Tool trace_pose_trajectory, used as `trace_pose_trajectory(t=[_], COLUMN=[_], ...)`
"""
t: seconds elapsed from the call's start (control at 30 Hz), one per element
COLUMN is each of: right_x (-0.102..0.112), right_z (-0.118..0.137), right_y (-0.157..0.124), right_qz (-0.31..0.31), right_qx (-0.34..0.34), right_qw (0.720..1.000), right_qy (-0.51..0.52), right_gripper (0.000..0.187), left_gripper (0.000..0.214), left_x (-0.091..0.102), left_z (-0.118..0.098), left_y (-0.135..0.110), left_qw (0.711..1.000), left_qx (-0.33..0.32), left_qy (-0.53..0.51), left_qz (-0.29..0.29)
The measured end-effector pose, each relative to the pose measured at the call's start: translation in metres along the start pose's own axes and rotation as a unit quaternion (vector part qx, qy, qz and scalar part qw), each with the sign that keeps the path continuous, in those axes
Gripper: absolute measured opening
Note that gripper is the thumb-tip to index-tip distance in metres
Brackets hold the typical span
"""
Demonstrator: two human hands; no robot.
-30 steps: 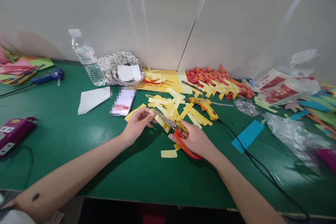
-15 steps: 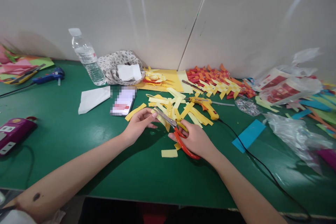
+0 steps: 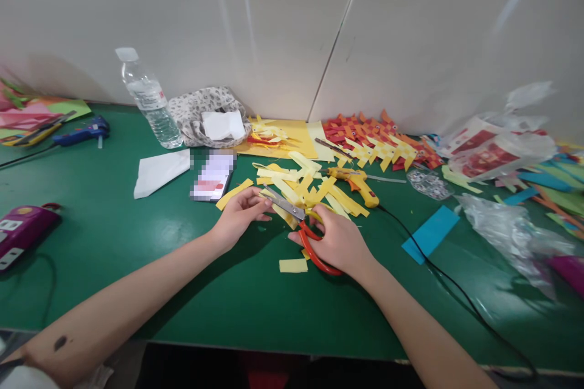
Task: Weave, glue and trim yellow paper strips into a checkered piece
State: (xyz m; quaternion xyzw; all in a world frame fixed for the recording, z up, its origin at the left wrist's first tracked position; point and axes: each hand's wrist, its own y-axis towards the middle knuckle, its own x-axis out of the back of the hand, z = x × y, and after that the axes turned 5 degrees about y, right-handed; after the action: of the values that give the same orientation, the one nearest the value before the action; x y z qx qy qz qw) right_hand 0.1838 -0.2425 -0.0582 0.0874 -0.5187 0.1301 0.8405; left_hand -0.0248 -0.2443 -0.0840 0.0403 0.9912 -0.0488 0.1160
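Tbl [image 3: 219, 310] — R hand [image 3: 342, 240] w/ scissors [image 3: 297, 213]

Nothing here is legible to you: the label on your left's plastic water bottle [image 3: 152, 102] is too small, the smartphone [image 3: 218, 171] screen is pixelated, and the red-and-white container's [image 3: 495, 157] print is blurred.

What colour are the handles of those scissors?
The scissors' handles are red and yellow, best seen in the head view.

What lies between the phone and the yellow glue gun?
The head view shows heaped yellow paper strips between the phone and the yellow glue gun.
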Motion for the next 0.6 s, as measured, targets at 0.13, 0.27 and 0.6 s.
trace_pose_trajectory(t=[0.13,0.27,0.6], right_x=[-0.0012,-0.0011,-0.0010], right_z=[-0.0025,-0.0029,0.0009], right_y=[-0.0005,-0.0005,-0.0016], right_qz=[-0.010,-0.013,-0.008], right_qx=[0.010,0.003,0.006], right_qw=[1.000,1.000,1.000], right_qy=[-0.003,-0.003,0.005], right_gripper=[0.036,0.037,0.034], left_gripper=[0.024,0.023,0.022], left_x=[-0.0003,0.0000,0.0001], left_z=[0.0015,0.0019,0.0010], left_y=[-0.0001,-0.0007,-0.0005], left_qw=[1.000,1.000,1.000], left_qx=[-0.005,-0.005,0.003], left_qy=[-0.008,-0.012,-0.020], left_qz=[0.000,0.006,0.023])
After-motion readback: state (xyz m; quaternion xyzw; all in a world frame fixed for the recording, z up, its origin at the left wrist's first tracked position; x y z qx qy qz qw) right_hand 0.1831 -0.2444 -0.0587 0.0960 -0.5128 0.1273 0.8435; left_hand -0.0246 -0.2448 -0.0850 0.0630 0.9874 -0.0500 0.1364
